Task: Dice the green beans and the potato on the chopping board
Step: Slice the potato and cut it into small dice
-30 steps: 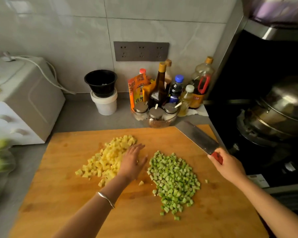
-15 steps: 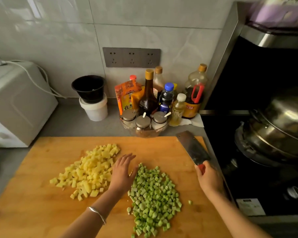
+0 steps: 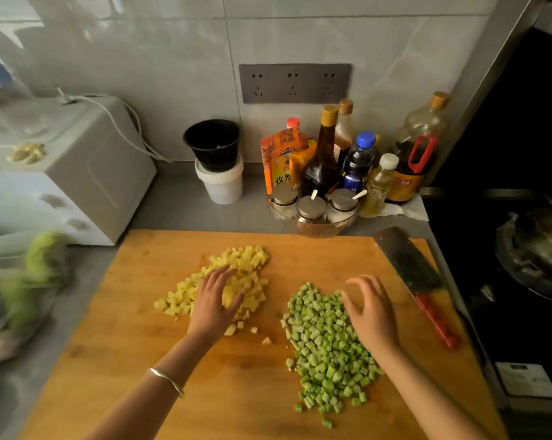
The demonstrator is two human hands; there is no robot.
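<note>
On the chopping board (image 3: pixel 125 360) our left hand (image 3: pixel 215 304) lies flat on potato dice (image 3: pixel 252 258), right hand (image 3: pixel 371 315) spread loose over bean dice (image 3: pixel 319 344) (cleaver (image 3: pixel 408 265) lies nearby, rt side)

Daylight comes in from the upper left and glares white on the wall tiles (image 3: pixel 61 33), while the rest of the kitchen is dim and warm-toned. The stove (image 3: pixel 516 328) side at right sinks nearly to black, and the knife (image 3: pixel 408 265) blade reads dark. The middle of the chopping board (image 3: pixel 236 392) is sharp, and shadows on it are faint and soft-edged. At the left edge the green vegetables (image 3: pixel 33 281) smear into blur. The wide lens bends the tile seams and splays the board's sides outward.
</note>
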